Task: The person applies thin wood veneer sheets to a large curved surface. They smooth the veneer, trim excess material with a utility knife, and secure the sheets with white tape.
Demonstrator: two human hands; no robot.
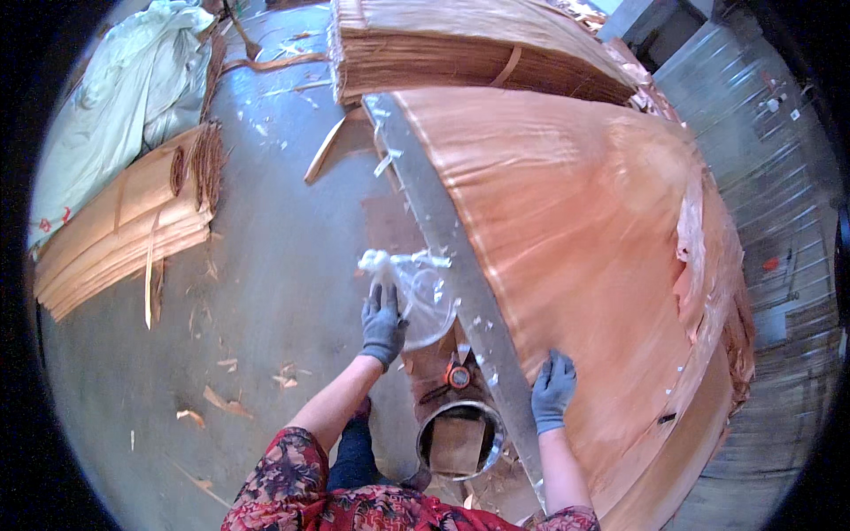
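My left hand (383, 332), in a grey glove, is stretched out left of the table edge. Its fingers extend over the near side of a clear plastic bag (423, 301) with a bunched white top, which hangs by the table. My right hand (553, 389), gloved alike, is on the near left part of a large orange-brown wood veneer sheet (549, 221). The fingers there are drawn together, and whatever may be between them is hidden. This sheet covers most of the table, leaving a grey strip of the table edge (460, 292) bare.
A thick veneer stack (478, 66) stands beyond the table. More veneer (133, 221) lies at left beside a pale green cover (142, 80). Near my legs are a round metal-rimmed container (496, 434) and an orange round tool (458, 377). Wood scraps (226, 403) litter the floor.
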